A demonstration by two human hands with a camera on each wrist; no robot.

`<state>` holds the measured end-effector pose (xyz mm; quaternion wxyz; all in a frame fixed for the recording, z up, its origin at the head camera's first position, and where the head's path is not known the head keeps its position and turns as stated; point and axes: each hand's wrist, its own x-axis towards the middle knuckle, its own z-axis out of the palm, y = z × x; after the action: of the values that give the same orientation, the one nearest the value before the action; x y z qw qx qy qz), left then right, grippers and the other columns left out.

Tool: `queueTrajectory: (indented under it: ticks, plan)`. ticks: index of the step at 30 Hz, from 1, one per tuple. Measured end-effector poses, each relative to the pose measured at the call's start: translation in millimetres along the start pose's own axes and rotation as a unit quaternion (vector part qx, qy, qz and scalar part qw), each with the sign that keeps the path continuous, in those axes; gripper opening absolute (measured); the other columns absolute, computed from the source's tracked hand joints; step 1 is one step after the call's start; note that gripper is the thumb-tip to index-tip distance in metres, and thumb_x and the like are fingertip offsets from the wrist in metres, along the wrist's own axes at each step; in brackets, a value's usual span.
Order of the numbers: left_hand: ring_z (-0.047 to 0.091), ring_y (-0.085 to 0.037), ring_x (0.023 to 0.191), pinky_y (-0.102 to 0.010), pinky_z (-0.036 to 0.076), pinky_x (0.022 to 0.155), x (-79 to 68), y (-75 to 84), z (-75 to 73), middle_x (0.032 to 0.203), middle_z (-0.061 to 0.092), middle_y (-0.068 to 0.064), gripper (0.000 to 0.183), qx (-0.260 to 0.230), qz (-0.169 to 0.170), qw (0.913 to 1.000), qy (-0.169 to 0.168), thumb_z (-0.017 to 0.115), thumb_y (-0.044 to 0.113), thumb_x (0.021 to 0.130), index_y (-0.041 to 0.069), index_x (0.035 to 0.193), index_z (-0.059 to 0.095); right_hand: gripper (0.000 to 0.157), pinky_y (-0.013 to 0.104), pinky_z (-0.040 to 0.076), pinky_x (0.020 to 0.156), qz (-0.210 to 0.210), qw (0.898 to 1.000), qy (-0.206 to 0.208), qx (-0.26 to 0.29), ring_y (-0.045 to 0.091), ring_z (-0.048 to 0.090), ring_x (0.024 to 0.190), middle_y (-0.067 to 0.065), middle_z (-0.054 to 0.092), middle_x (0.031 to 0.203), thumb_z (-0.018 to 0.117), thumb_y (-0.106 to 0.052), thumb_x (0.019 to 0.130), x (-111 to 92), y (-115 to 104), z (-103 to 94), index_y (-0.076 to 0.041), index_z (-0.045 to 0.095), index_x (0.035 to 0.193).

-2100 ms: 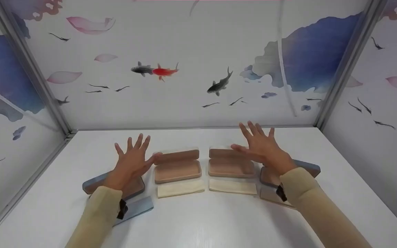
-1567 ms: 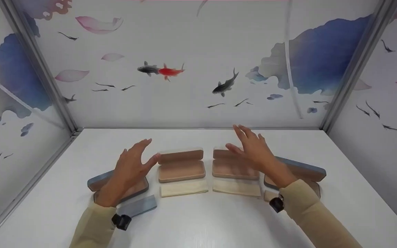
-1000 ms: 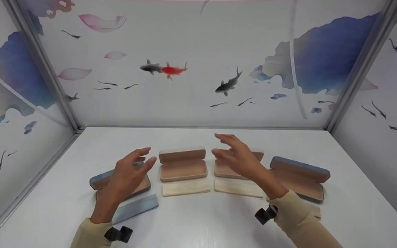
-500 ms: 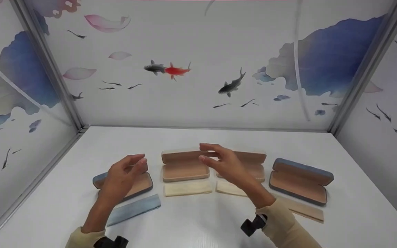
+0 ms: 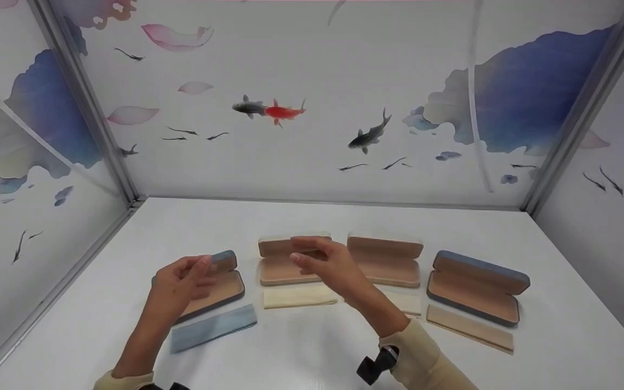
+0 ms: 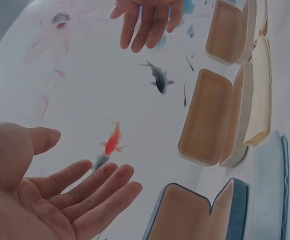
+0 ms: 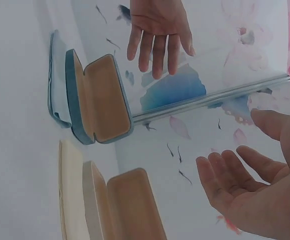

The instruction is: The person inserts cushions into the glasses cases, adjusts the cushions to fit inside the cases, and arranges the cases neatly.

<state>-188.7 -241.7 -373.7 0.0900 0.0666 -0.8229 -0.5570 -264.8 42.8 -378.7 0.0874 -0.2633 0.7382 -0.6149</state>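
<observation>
We count four hinged glasses cases, two blue and two cream, all lying open in a shallow arc on the white table (image 5: 306,357). The left blue case (image 5: 227,289) has its long axis slanting away from the person toward the right, and the left cream case (image 5: 277,272) runs nearly side to side. So does the right cream case (image 5: 390,271), while the right blue case (image 5: 474,298) slants so that its right end comes nearer the person. Every lid stands up on the far side, so the mouths face the person.

We count four folded cloths, one just in front of each case and roughly parallel to it: a blue cloth (image 5: 214,329), a left cream cloth (image 5: 298,297), a right cream cloth (image 5: 407,303) and a tan cloth (image 5: 470,329).

Two hands hover above. The left hand (image 5: 175,290), over the left blue case, has its fingers loosely extended, thumb apart, and holds nothing. The right hand (image 5: 333,268), over the left cream case, has gently bent fingers, thumb apart, and is likewise holding nothing.

Farther out, we see a red fish (image 5: 285,112) printed on the back wall (image 5: 290,173).
</observation>
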Motion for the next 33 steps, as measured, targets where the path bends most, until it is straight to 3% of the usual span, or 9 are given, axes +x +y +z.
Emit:
queueTrajectory:
  ticks: [11,17,25,33]
  plan:
    - [0.074,-0.021,0.098,-0.032,0.061,0.083,-0.6,-26.3,-18.0,0.12,0.071,-0.018,0.055,0.005,-0.078,0.9968,0.016,0.056,0.046,0.101,-0.002,0.129,0.06,0.048,0.033,0.058,0.091,0.0,1.0,0.0,0.005,0.021,0.067,0.112,0.015,0.065,0.131,0.069,-0.029,0.096,10.0,11.6,31.6,-0.006,0.06,0.136]
    - [0.073,-0.019,0.098,-0.033,0.061,0.082,-2.4,-40.5,-28.6,0.123,0.07,-0.02,0.07,0.021,-0.108,0.9939,0.012,0.06,0.055,0.096,-0.004,0.133,0.058,0.044,0.029,0.059,0.085,0.015,1.0,-0.003,0.006,0.016,0.067,0.104,0.012,0.067,0.126,0.069,-0.026,0.096,16.1,18.4,46.2,-0.005,0.062,0.133]
    - [0.074,-0.018,0.092,-0.036,0.061,0.082,-2.0,-63.1,-38.9,0.115,0.072,-0.02,0.052,0.025,-0.161,0.9865,0.016,0.063,0.035,0.099,-0.008,0.128,0.06,0.039,0.03,0.06,0.082,0.049,0.998,-0.003,0.031,0.014,0.068,0.099,0.012,0.069,0.12,0.071,-0.021,0.094,22.1,30.0,61.2,-0.005,0.065,0.129]
    - [0.074,-0.018,0.089,-0.038,0.062,0.079,-1.5,-77.1,-46.3,0.112,0.073,-0.021,0.052,0.041,-0.182,0.9824,0.01,0.065,0.032,0.098,-0.01,0.127,0.059,0.034,0.033,0.061,0.083,0.095,0.994,-0.002,0.047,0.013,0.068,0.097,0.008,0.071,0.115,0.072,-0.021,0.093,24.2,39.0,76.5,-0.006,0.069,0.124]
